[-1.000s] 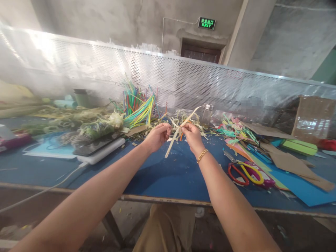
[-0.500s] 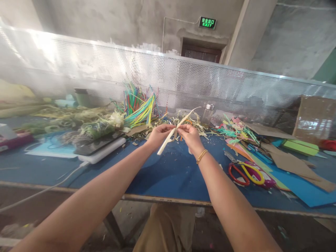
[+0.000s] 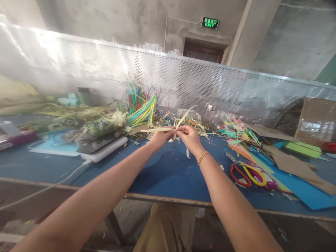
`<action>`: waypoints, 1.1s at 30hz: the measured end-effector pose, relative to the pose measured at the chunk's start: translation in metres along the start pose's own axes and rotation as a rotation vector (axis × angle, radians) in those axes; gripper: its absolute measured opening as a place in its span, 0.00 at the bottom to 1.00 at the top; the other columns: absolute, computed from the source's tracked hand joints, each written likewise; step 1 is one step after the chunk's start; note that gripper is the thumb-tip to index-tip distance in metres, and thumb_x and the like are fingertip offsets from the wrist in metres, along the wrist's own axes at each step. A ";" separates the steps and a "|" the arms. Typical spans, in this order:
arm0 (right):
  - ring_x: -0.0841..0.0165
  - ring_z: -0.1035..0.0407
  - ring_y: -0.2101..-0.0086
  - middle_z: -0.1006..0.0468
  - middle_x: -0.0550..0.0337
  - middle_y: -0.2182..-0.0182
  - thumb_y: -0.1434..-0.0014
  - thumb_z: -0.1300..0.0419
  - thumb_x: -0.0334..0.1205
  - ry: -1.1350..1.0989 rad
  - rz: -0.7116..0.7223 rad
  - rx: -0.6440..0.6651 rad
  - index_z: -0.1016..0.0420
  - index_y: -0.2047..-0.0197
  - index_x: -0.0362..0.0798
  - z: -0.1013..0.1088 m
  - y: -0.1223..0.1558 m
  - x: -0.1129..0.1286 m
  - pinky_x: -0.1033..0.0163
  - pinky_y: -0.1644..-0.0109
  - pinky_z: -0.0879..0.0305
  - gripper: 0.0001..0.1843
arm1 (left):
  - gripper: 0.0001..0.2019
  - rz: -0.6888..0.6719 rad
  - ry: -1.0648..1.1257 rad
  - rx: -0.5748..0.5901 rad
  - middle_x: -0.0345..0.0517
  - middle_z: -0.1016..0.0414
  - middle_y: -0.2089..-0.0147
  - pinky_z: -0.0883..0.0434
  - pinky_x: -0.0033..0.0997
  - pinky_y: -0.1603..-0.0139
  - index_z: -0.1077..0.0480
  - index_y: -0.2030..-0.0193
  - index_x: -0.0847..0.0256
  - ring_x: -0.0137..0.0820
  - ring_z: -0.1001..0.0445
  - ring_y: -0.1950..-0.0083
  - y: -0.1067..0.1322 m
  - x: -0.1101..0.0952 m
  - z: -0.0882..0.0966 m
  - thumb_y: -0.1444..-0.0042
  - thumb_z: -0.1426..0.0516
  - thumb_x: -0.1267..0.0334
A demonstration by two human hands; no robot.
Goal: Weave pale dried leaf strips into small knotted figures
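Both my hands meet above the blue table (image 3: 168,175), pinching pale straw-like strips (image 3: 157,130). My left hand (image 3: 158,137) is closed on the strips, one of which sticks out level to the left. My right hand (image 3: 190,137), with a gold bracelet on the wrist, pinches the same bundle, and another strip rises up and to the right from the fingers. A short piece hangs down below my right hand.
A heap of coloured strips (image 3: 139,105) and pale fibres (image 3: 86,122) lies at the left back. A tablet (image 3: 102,148) on a white base sits left. Scissors (image 3: 246,175), coloured paper and cardboard (image 3: 294,164) lie right. A jar (image 3: 210,113) stands before the perforated metal screen (image 3: 183,80).
The long strip that pointed down and left has swung up to lie level, pointing left. My hands have drawn closer together and slightly away from me.
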State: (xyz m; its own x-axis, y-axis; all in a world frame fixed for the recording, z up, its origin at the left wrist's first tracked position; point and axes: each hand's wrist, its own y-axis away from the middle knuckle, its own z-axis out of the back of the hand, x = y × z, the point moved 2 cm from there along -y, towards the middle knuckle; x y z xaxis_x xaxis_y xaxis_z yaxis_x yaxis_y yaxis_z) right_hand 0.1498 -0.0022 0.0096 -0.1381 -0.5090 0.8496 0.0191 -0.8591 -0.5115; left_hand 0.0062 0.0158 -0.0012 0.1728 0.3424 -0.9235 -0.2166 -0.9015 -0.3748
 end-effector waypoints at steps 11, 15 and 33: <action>0.70 0.28 0.71 0.22 0.60 0.71 0.50 0.38 0.38 0.123 0.073 0.043 0.26 0.66 0.47 -0.003 0.001 0.000 0.62 0.62 0.31 0.07 | 0.15 -0.071 -0.143 -0.002 0.44 0.27 0.75 0.41 0.26 0.75 0.24 0.68 0.63 0.28 0.33 0.72 -0.006 0.006 0.004 0.53 0.37 0.52; 0.70 0.29 0.72 0.22 0.61 0.72 0.49 0.38 0.40 0.234 0.098 0.011 0.25 0.65 0.48 0.000 0.001 -0.001 0.62 0.64 0.32 0.07 | 0.12 -0.121 -0.141 -0.034 0.42 0.29 0.77 0.43 0.26 0.77 0.25 0.71 0.62 0.27 0.36 0.75 -0.009 0.005 0.007 0.54 0.36 0.54; 0.68 0.27 0.70 0.20 0.58 0.70 0.48 0.37 0.45 0.227 0.083 0.030 0.25 0.65 0.48 -0.002 0.001 -0.008 0.62 0.63 0.31 0.10 | 0.09 -0.119 -0.073 -0.010 0.45 0.27 0.77 0.37 0.29 0.72 0.26 0.78 0.63 0.29 0.32 0.74 -0.008 -0.007 0.016 0.56 0.35 0.60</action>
State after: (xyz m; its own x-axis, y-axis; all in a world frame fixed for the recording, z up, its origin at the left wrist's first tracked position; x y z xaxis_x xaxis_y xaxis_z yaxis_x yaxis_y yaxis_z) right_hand 0.1491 0.0012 0.0019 -0.3537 -0.5553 0.7527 0.0687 -0.8179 -0.5712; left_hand -0.0085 0.0249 0.0069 0.1259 0.4656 -0.8760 -0.1886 -0.8557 -0.4819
